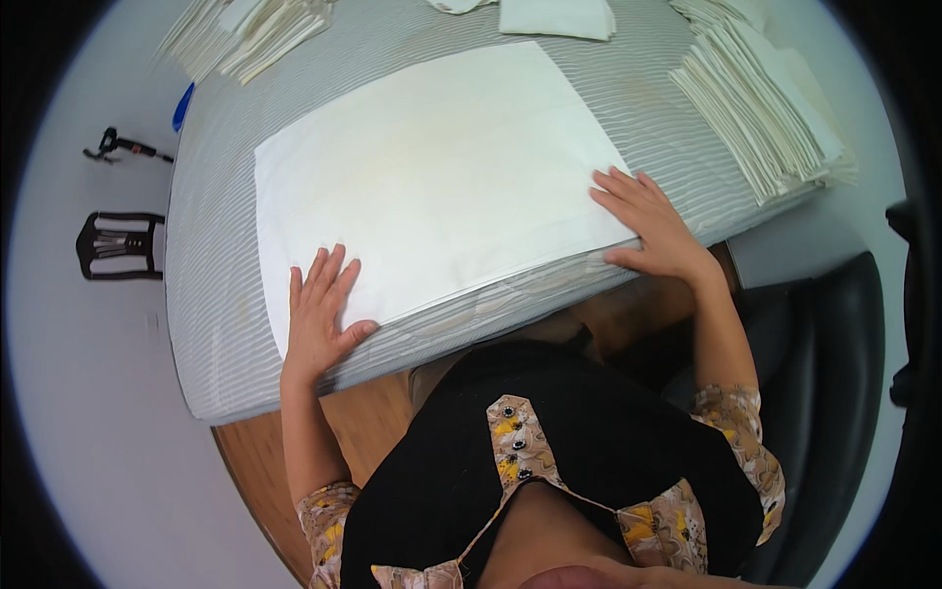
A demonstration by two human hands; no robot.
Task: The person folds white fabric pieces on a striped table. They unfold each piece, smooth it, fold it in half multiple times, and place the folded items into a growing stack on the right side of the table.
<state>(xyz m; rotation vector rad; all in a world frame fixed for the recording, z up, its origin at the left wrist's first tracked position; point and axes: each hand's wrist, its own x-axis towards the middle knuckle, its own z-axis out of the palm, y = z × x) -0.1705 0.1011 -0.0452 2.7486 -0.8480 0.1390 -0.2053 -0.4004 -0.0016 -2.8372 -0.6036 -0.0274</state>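
A large white cloth [437, 177] lies spread flat across the striped grey mattress [211, 245] in front of me. My left hand [322, 309] rests on its near left corner, palm down with the fingers spread. On the near right corner lies my right hand [648, 224], also flat, its fingers reaching over the cloth's edge and the thumb apart. Neither hand grips anything. The cloth looks smooth, with its near edge running close to the mattress's near edge.
Stacks of folded white cloths stand at the far left [265, 34] and the far right [756, 108]. Another folded white cloth [557, 17] lies at the back. A dark chair [120, 245] is beyond the left side. A black padded seat [824, 393] is at my right.
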